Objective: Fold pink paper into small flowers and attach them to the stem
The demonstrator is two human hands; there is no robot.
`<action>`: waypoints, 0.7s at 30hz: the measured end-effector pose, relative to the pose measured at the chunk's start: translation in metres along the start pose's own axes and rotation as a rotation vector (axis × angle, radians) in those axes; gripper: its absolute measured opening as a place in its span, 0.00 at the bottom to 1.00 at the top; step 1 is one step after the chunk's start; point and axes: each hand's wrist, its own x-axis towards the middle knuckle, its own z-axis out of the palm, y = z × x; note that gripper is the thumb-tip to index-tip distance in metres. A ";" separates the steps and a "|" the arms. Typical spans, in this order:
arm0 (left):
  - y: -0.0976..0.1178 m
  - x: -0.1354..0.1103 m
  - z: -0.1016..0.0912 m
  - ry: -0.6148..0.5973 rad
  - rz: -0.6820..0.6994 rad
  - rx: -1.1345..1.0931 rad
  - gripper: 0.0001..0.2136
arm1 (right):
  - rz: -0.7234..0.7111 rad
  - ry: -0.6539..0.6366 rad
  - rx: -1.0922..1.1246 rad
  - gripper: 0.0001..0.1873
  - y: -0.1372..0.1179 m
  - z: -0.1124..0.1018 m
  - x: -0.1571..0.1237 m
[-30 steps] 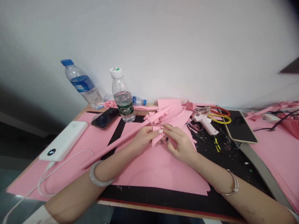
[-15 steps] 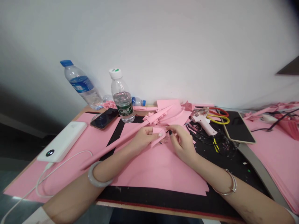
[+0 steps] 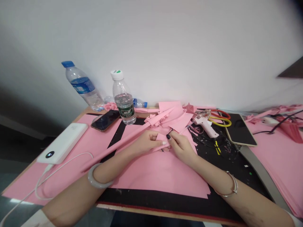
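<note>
My left hand [image 3: 148, 142] pinches a small piece of pink paper [image 3: 161, 137] between thumb and fingers. At the paper's right side, my right hand [image 3: 181, 145] is closed in a pinch on its edge. A thin dark thing shows by the right fingertips, too small to make out. Under both hands lies a large pink sheet [image 3: 156, 171] on a black mat [image 3: 132, 197]. Just beyond the fingers are loose pink paper pieces [image 3: 181, 121] and crumpled paper flowers. A long rolled pink paper stick [image 3: 118, 144] runs beneath my left forearm.
A pale pink glue gun [image 3: 206, 125], red and yellow handled scissors [image 3: 221, 122] and a tablet [image 3: 240, 130] lie to the right. On the left are a power bank [image 3: 63, 143] with a cable, a phone [image 3: 105, 120] and two upright water bottles [image 3: 125, 105]. More pink sheets [image 3: 280, 157] lie far right.
My right hand has moved slightly left and down, closing onto the paper's right edge. The small paper piece has tilted and is now more covered by the fingers.
</note>
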 end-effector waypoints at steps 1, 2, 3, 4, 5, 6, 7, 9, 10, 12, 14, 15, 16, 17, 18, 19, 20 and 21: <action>0.000 0.000 -0.001 -0.008 -0.005 -0.005 0.05 | 0.000 -0.001 0.020 0.17 0.000 0.000 0.000; -0.001 0.000 -0.001 -0.020 -0.009 -0.011 0.06 | -0.001 -0.003 0.037 0.17 0.000 0.000 0.000; -0.001 0.000 -0.002 -0.033 -0.014 -0.016 0.06 | -0.003 -0.004 0.051 0.17 0.001 0.001 0.000; -0.002 0.000 -0.003 -0.046 -0.018 -0.019 0.07 | -0.002 -0.006 0.062 0.17 0.001 0.001 0.000; -0.002 0.000 -0.003 -0.053 -0.019 -0.023 0.07 | 0.000 -0.005 0.069 0.17 0.001 0.001 0.000; -0.003 0.000 -0.004 -0.056 -0.020 -0.027 0.08 | 0.002 -0.003 0.071 0.17 0.001 0.002 0.000; -0.003 0.000 -0.004 -0.057 -0.019 -0.028 0.08 | 0.005 0.000 0.069 0.17 0.001 0.002 -0.001; -0.005 0.001 -0.004 -0.059 -0.016 -0.029 0.09 | 0.007 0.009 0.056 0.17 0.001 0.002 -0.001; -0.005 0.001 -0.004 -0.061 -0.011 -0.028 0.09 | 0.005 0.012 0.049 0.17 0.000 0.002 -0.001; -0.006 0.001 -0.004 -0.053 0.008 -0.016 0.09 | 0.000 0.013 0.038 0.17 -0.001 0.002 -0.002; -0.007 0.001 -0.004 -0.032 0.029 0.005 0.09 | -0.003 0.005 0.039 0.17 -0.002 0.001 -0.002; -0.007 0.001 -0.004 -0.028 0.036 0.014 0.10 | -0.003 0.001 0.042 0.18 -0.003 0.001 -0.002; -0.007 0.001 -0.004 -0.029 0.042 0.021 0.10 | -0.001 0.000 0.049 0.18 -0.003 0.001 -0.002; -0.007 0.001 -0.004 -0.035 0.048 0.028 0.10 | 0.004 -0.002 0.056 0.18 -0.003 0.001 -0.001; -0.006 0.001 -0.005 -0.047 0.053 0.035 0.10 | 0.013 -0.004 0.064 0.18 -0.003 0.001 -0.001; -0.006 0.001 -0.005 -0.059 0.058 0.043 0.10 | 0.022 -0.007 0.073 0.19 -0.003 0.000 -0.001; -0.006 0.001 -0.005 -0.063 0.063 0.053 0.10 | 0.031 -0.011 0.081 0.19 -0.003 0.000 -0.001; -0.006 0.001 -0.006 -0.063 0.067 0.064 0.10 | 0.038 -0.018 0.086 0.19 -0.002 0.000 -0.001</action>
